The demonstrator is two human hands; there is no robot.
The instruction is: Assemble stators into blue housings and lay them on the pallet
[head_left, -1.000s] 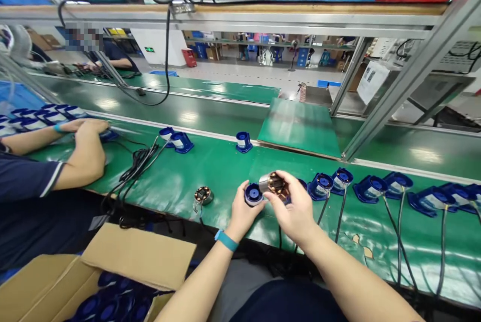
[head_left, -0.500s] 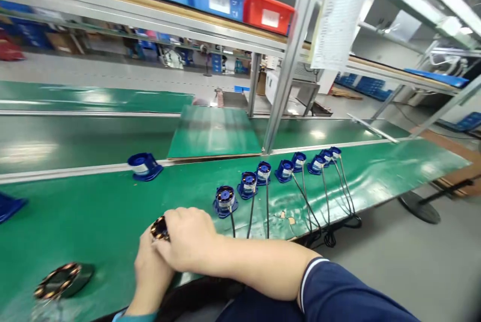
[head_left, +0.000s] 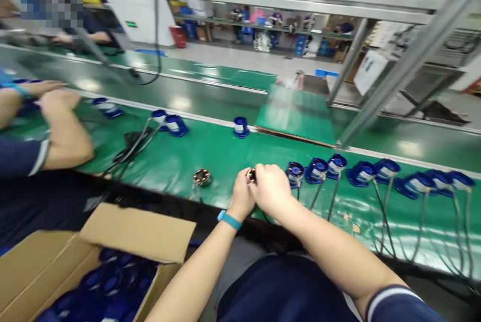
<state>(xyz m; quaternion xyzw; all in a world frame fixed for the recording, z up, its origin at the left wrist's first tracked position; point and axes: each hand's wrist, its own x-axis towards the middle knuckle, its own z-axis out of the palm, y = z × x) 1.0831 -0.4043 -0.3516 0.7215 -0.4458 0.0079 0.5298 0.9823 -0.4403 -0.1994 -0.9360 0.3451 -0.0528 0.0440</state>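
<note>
A: Since one second ago, the right hand [head_left: 272,187] has moved against the left hand [head_left: 241,196]. The copper ring [head_left: 251,175], which was then tilted in plain view beside a blue cup, is now mostly covered.

B: In what state are the hands?

A: Both are closed. The left hand is wrapped around the ring from the left side, and the right hand grips it from the right side, with its back upward. Part of this grip is hidden, and one cannot tell if the blue cup is inside it.

B: Where is the ring exactly?

A: It is between the two hands, at the near edge of the green table [head_left: 218,154]. Only a small part of its top shows.

B: And what is around?

A: To the left, a second copper ring [head_left: 202,177] lies on the table. To the right, several blue cups [head_left: 316,170] stand in a line. One single cup [head_left: 241,127] stands near the far edge. At the near left there is an open cardboard box [head_left: 139,231] with many blue pieces [head_left: 112,282], and beyond it an arm [head_left: 71,131] of a co-worker.
</note>
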